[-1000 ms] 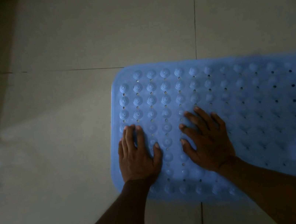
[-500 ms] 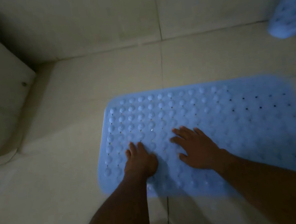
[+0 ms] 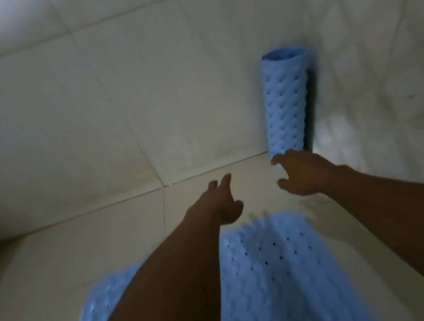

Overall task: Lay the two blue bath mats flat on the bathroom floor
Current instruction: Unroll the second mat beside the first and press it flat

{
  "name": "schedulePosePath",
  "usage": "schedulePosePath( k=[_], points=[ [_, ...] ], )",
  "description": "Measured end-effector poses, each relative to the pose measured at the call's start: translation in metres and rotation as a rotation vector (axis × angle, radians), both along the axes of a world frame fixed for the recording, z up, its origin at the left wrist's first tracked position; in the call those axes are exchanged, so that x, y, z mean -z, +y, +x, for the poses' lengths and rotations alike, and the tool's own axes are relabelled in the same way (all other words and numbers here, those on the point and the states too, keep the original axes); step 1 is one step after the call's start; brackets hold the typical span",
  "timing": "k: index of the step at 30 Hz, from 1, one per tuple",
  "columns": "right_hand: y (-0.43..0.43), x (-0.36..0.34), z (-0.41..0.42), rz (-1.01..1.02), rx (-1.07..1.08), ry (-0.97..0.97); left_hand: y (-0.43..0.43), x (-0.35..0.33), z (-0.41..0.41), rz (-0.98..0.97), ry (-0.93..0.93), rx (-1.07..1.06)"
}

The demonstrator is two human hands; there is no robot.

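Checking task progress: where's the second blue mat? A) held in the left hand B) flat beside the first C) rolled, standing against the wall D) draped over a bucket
C: the rolled mat stands upright against the wall, right hand reaching toward its base.

Near: flat mat (image 3: 279, 274) on floor (image 3: 55, 268). Beyond, right: rolled mat (image 3: 286, 104) upright against wall (image 3: 140, 102).

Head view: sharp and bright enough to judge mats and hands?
Head view: dim light; motion blur smears the flat bath mat, the left hand and right hand; the rolled bath mat is soft but readable; pale glare on the wall tile beside it; grout lines bow.
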State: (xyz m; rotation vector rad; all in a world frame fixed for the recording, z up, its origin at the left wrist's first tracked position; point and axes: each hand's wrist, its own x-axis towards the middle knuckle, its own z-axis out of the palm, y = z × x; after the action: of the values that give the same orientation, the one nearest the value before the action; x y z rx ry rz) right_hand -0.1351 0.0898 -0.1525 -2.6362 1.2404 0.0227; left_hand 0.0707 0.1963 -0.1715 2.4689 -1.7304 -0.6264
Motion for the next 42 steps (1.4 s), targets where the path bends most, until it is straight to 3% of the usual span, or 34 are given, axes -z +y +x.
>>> schedulePosePath(
  k=[6, 12, 20, 25, 29, 33, 37, 42],
  points=[
    [-0.085, -0.073, -0.009, -0.15, 0.045, -0.149, -0.1, -0.067, -0.026, -0.157, -0.083, 0.065],
    [-0.152, -0.107, 0.001, -0.306, 0.072, -0.196, -0.169, -0.091, -0.03, -0.203, -0.099, 0.096],
    [-0.214, -0.101, 0.023, -0.246, 0.12, -0.038, -0.217, -0.092, -0.022, -0.275, -0.039, 0.088],
    [-0.197, -0.083, 0.038, -0.334, 0.059, -0.266, -0.211, -0.076, -0.025, -0.311, 0.07, 0.031],
    [-0.167, -0.077, 0.048, -0.251, -0.23, -0.4, -0.188, -0.071, -0.017, -0.355, 0.199, -0.042],
    [-0.131, -0.094, 0.06, -0.233, -0.333, -0.694, -0.15, -0.074, 0.011, -0.313, 0.475, -0.133],
    [-0.094, -0.114, 0.098, 0.118, -0.37, -0.944, -0.087, -0.081, 0.061, -0.047, 0.713, -0.327],
    [-0.018, -0.058, 0.183, 0.696, -0.282, -1.207, 0.037, -0.074, 0.111, 0.066, 0.883, -0.461]
  ],
)
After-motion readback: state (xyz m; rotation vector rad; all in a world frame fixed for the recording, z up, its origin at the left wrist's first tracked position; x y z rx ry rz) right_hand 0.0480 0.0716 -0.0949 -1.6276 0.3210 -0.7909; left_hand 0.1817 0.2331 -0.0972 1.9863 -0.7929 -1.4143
